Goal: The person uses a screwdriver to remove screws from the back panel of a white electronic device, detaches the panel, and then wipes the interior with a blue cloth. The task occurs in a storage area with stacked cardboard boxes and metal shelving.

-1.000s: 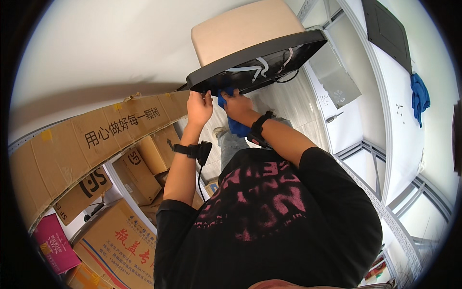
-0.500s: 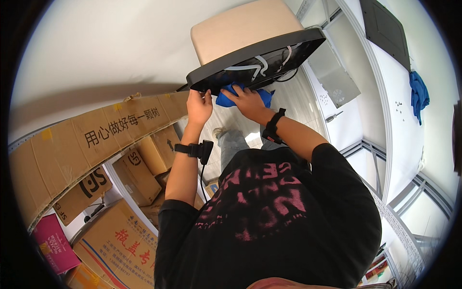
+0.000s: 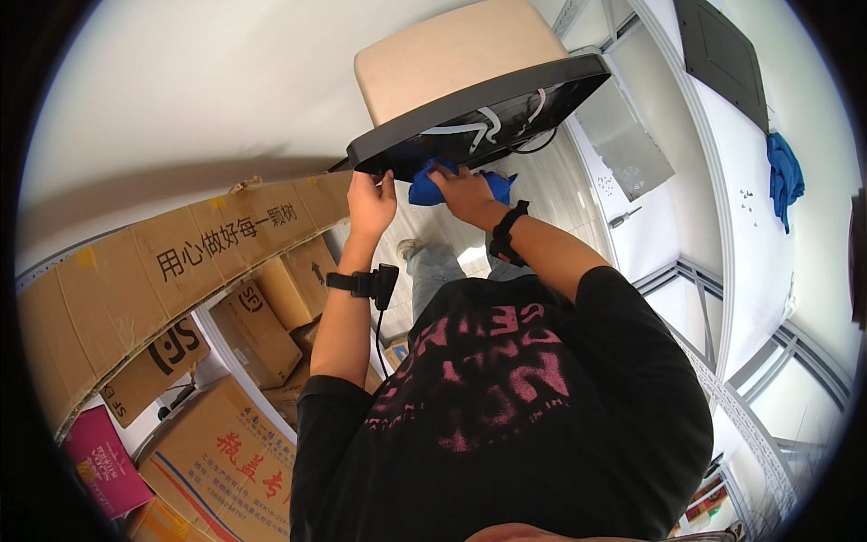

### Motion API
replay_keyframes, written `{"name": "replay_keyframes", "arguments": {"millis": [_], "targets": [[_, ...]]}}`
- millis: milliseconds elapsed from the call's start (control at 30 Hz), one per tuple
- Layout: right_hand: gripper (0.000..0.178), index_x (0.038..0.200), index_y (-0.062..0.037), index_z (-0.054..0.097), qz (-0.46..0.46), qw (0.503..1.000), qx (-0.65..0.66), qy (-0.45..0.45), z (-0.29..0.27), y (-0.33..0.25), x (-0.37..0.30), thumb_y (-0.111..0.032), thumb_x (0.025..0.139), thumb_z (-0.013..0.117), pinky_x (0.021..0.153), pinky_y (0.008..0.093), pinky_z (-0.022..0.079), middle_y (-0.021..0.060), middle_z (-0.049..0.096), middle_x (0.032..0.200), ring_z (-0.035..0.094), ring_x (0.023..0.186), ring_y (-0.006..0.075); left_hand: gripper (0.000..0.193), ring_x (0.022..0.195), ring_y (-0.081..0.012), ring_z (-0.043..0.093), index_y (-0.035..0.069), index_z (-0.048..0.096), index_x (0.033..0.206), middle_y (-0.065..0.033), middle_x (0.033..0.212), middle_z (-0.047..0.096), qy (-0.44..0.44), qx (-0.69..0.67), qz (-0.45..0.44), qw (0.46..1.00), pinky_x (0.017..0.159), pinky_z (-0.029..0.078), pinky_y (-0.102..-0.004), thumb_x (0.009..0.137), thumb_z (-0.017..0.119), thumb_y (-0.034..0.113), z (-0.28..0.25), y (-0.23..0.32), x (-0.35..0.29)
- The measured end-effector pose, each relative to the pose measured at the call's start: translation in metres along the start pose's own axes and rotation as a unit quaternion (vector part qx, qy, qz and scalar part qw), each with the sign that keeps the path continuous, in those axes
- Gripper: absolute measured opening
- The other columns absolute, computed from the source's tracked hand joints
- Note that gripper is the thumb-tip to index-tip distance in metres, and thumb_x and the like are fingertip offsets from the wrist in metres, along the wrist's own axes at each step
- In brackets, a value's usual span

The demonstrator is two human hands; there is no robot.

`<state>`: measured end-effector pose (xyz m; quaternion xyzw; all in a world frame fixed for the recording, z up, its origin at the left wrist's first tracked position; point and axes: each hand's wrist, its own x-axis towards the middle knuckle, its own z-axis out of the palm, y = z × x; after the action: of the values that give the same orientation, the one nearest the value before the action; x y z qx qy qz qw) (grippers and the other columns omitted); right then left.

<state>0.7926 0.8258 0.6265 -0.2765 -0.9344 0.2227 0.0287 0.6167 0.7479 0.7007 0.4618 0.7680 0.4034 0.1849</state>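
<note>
A beige casing (image 3: 461,56) with a thick black rim (image 3: 452,108) stands tilted in front of me. Inside its dark opening, white hoses (image 3: 492,119) bend across. My left hand (image 3: 368,206) is closed on the rim's near left corner, with the thumb up against the edge and some fingers hidden behind it. Just to its right, my right hand (image 3: 467,195) has its fingers curled over a bunched blue cloth (image 3: 425,188), which lies against the lower edge of the opening. Part of the cloth sticks out beyond the hand on the right.
On the left, a long flattened cardboard piece (image 3: 194,239) runs above shelves with cardboard boxes (image 3: 217,461) and a pink box (image 3: 107,461). To the right, a white surface bears a grey metal panel (image 3: 623,135), a screwdriver (image 3: 625,218), a black panel (image 3: 722,63) and another blue cloth (image 3: 784,173).
My right hand's fingers have curled in more over the blue cloth, and the cloth has shifted slightly. The left hand stays at the rim's corner.
</note>
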Motion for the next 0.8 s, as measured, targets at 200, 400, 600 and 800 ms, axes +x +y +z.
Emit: {"name": "replay_keyframes", "arguments": {"millis": [200, 400, 600, 800], "targets": [[0.054, 0.127, -0.0090, 0.041, 0.054, 0.998, 0.042, -0.011, 0.001, -0.005, 0.000, -0.004, 0.076, 0.057, 0.076, 0.0473, 0.053, 0.0105, 0.040, 0.145, 0.058, 0.100, 0.0403, 0.021, 0.072, -0.0170, 0.063, -0.002, 0.052, 0.107, -0.0122, 0.083, 0.063, 0.014, -0.022, -0.005, 1.000, 0.061, 0.052, -0.0290, 0.087, 0.058, 0.000, 0.004, -0.005, -0.002], [0.060, 0.129, -0.0092, 0.039, 0.014, 0.989, 0.140, -0.034, 0.006, -0.012, 0.010, -0.003, 0.073, 0.060, 0.077, 0.0463, 0.053, 0.0110, 0.043, 0.142, 0.059, 0.099, 0.0400, 0.019, 0.068, -0.0130, 0.062, -0.001, 0.052, 0.108, -0.0089, 0.079, 0.063, 0.003, 0.015, 0.001, 1.000, 0.061, 0.050, -0.0274, 0.089, 0.056, -0.001, 0.002, -0.002, -0.002], [0.056, 0.125, -0.0085, 0.043, -0.064, 0.995, 0.068, -0.047, 0.009, 0.004, 0.015, -0.004, 0.072, 0.061, 0.077, 0.0463, 0.053, 0.0078, 0.045, 0.141, 0.058, 0.102, 0.0383, 0.017, 0.067, -0.0129, 0.062, -0.002, 0.053, 0.105, -0.0082, 0.077, 0.063, 0.008, 0.002, 0.010, 1.000, 0.060, 0.049, -0.0271, 0.088, 0.056, -0.002, 0.005, -0.005, -0.003], [0.055, 0.124, -0.0078, 0.044, 0.050, 0.995, 0.059, -0.070, -0.012, 0.001, 0.002, -0.006, 0.071, 0.062, 0.076, 0.0471, 0.053, 0.0070, 0.039, 0.146, 0.057, 0.104, 0.0383, 0.020, 0.078, -0.0228, 0.066, -0.003, 0.054, 0.105, -0.0160, 0.086, 0.063, 0.010, -0.012, -0.018, 1.000, 0.062, 0.054, -0.0311, 0.086, 0.059, 0.000, 0.005, -0.009, -0.005]]}}
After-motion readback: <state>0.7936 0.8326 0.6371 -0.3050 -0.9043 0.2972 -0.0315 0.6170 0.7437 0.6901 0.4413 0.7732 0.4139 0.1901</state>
